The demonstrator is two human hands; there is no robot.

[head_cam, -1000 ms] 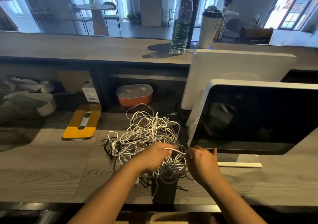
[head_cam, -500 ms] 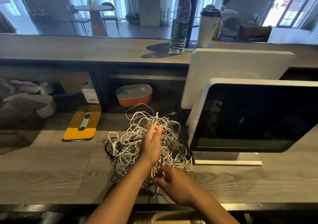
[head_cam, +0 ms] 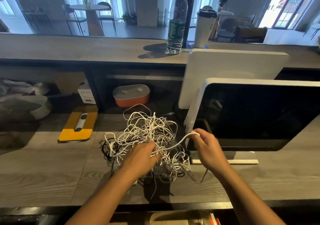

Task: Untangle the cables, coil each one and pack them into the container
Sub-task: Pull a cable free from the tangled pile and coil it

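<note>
A big tangle of cables (head_cam: 145, 138), mostly white with some black strands, lies on the grey wooden desk (head_cam: 43, 173) in the middle. My left hand (head_cam: 141, 157) rests on the front of the pile with its fingers among the strands. My right hand (head_cam: 206, 147) is lifted to the right of the pile and pinches one white cable (head_cam: 176, 144), which runs taut from the tangle up to my fingers. An orange container with a grey lid (head_cam: 131, 97) stands behind the pile, under the counter shelf.
A monitor (head_cam: 256, 115) stands close on the right, a second white screen back (head_cam: 232, 72) behind it. A yellow pad with a grey remote (head_cam: 78, 126) lies left. On the upper counter are a water bottle (head_cam: 175, 27) and a cup (head_cam: 204, 29).
My right hand rose from the desk's front edge to the right, drawing a white cable out of the pile. My left hand dropped from the top of the tangle onto its front.
</note>
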